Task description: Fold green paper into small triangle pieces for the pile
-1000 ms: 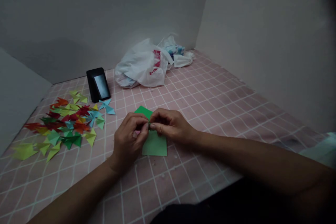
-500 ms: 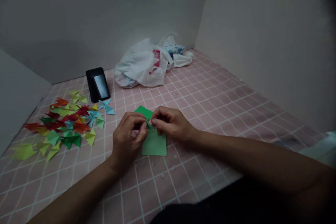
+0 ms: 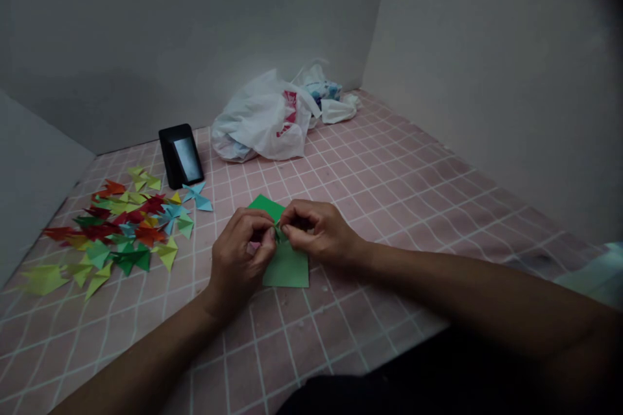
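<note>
My left hand (image 3: 241,258) and my right hand (image 3: 318,231) meet at their fingertips over the pink checked surface (image 3: 389,194). Both pinch a small folded piece of green paper (image 3: 279,231), mostly hidden by the fingers. Under the hands lies a stack of flat green paper squares (image 3: 287,267); its far corner shows above my fingers. A bit of pink shows beneath my left palm.
A heap of several folded paper shapes (image 3: 121,227) in red, green, yellow and blue lies at the left. A black phone (image 3: 181,155) leans upright behind it. A white plastic bag (image 3: 265,120) sits at the back by the grey walls.
The fingers have shifted slightly while pinching the small green piece. The hands stay in the same place.
</note>
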Motion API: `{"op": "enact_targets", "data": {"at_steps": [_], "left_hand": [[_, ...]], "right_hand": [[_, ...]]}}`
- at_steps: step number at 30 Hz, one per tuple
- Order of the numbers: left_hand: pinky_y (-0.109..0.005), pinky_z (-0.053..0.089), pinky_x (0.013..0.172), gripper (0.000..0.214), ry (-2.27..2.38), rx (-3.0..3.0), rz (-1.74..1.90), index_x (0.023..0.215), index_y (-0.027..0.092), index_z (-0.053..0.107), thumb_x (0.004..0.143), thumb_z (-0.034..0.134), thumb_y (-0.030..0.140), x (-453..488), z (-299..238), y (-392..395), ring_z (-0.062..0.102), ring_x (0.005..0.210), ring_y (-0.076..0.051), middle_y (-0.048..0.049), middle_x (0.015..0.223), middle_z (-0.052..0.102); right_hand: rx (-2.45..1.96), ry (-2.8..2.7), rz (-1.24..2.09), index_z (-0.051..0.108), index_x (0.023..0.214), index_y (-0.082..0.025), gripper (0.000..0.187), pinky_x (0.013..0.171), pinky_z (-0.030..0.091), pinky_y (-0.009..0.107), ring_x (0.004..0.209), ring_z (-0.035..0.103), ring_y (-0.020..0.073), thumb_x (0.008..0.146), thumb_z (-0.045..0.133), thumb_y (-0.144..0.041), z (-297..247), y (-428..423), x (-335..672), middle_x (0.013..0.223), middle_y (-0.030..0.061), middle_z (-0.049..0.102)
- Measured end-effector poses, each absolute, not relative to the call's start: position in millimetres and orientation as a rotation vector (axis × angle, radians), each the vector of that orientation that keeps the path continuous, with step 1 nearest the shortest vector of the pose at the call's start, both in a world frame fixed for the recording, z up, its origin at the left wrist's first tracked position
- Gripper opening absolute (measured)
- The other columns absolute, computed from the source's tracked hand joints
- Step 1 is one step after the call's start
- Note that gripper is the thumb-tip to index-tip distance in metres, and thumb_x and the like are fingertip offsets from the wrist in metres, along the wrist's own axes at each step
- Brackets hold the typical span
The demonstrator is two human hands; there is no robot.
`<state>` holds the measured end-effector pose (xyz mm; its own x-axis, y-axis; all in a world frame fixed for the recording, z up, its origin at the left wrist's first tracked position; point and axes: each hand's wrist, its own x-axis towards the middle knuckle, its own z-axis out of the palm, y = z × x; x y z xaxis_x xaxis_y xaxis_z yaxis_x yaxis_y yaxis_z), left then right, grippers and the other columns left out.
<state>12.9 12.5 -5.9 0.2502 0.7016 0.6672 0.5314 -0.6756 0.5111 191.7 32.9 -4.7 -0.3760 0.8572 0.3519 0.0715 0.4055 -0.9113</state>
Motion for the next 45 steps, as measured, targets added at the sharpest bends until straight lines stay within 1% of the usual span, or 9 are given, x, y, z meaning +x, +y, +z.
{"op": "enact_targets", "data": {"at_steps": [5,8,14,19,24,28,35,40,45], "left_hand": [[-0.02,0.053,0.064,0.014,1.157,2.298,1.402,0.088,0.017,0.06,0.086,0.06,0.002,12.1,-5.1,13.3,0.061,0.078,-0.01,-0.0025,0.089,0.062],[-0.02,0.053,0.065,0.014,1.148,2.333,1.398,0.088,0.016,0.06,0.087,0.06,0.002,11.8,-6.1,13.4,0.062,0.08,-0.011,-0.0032,0.09,0.062],[-0.022,0.053,0.065,0.013,1.145,2.417,1.359,0.087,0.016,0.06,0.087,0.06,0.003,12.2,-7.4,13.6,0.063,0.08,-0.012,-0.0037,0.09,0.063],[-0.022,0.053,0.064,0.014,1.157,2.401,1.374,0.086,0.017,0.059,0.087,0.06,0.003,12.8,-6.6,12.7,0.062,0.077,-0.011,-0.0026,0.089,0.063],[-0.02,0.053,0.063,0.014,1.188,2.329,1.402,0.087,0.017,0.06,0.086,0.061,0.003,11.8,-6.0,13.2,0.062,0.078,-0.011,-0.0028,0.091,0.062],[-0.021,0.054,0.063,0.014,1.189,2.353,1.396,0.087,0.018,0.06,0.087,0.061,0.004,11.2,-7.0,13.4,0.063,0.08,-0.012,-0.0029,0.092,0.062],[-0.023,0.054,0.063,0.014,1.158,2.468,1.346,0.089,0.019,0.059,0.087,0.061,0.005,11.2,-7.2,12.8,0.064,0.08,-0.013,-0.0036,0.092,0.063],[-0.023,0.053,0.062,0.014,1.175,2.446,1.35,0.088,0.018,0.059,0.087,0.061,0.004,12.4,-7.0,11.9,0.063,0.079,-0.012,-0.0035,0.092,0.063],[-0.023,0.053,0.064,0.015,1.182,2.412,1.365,0.085,0.018,0.059,0.086,0.061,0.003,13.3,-7.1,11.7,0.062,0.078,-0.011,-0.0028,0.09,0.063]], "right_hand": [[-0.832,-1.717,1.117,0.06,0.074,-0.016,0.006,0.056,0.038,0.021,0.06,0.048,0.0081,0.08,0.058,-0.013,-3.9,34.1,192.4,0.067,-0.0035,0.055],[-0.793,-1.765,1.133,0.061,0.076,-0.016,0.006,0.057,0.039,0.021,0.06,0.049,0.0084,0.082,0.06,-0.015,-4.1,34.3,192.3,0.066,-0.0034,0.055],[-0.774,-1.848,0.94,0.06,0.073,-0.015,0.008,0.056,0.038,0.021,0.059,0.049,0.0078,0.079,0.058,-0.011,-5.4,33.4,191.5,0.067,-0.0028,0.056],[-0.809,-1.833,0.889,0.061,0.073,-0.015,0.011,0.056,0.039,0.021,0.061,0.052,0.0085,0.077,0.054,-0.008,-2.0,30.2,191.7,0.068,-0.0011,0.059],[-0.892,-1.73,0.997,0.059,0.071,-0.016,0.007,0.055,0.038,0.021,0.06,0.05,0.0086,0.077,0.056,-0.013,-0.9,32.5,192.3,0.066,-0.0022,0.058],[-0.837,-1.73,1.112,0.061,0.074,-0.016,0.007,0.058,0.04,0.022,0.06,0.05,0.0088,0.08,0.058,-0.014,-2.0,33.9,192.4,0.065,-0.0033,0.056],[-0.798,-1.887,0.885,0.061,0.076,-0.016,0.008,0.059,0.041,0.023,0.063,0.053,0.0099,0.082,0.057,-0.012,-3.3,33.3,193.4,0.071,-0.0008,0.059],[-0.789,-1.886,0.832,0.059,0.075,-0.016,0.009,0.058,0.041,0.022,0.062,0.052,0.0096,0.079,0.055,-0.009,-3.4,30.9,192.7,0.07,-0.001,0.058],[-0.833,-1.832,0.844,0.059,0.073,-0.016,0.009,0.057,0.04,0.022,0.062,0.053,0.0094,0.078,0.055,-0.009,-0.9,30.2,192.4,0.07,-0.0005,0.059]]}}
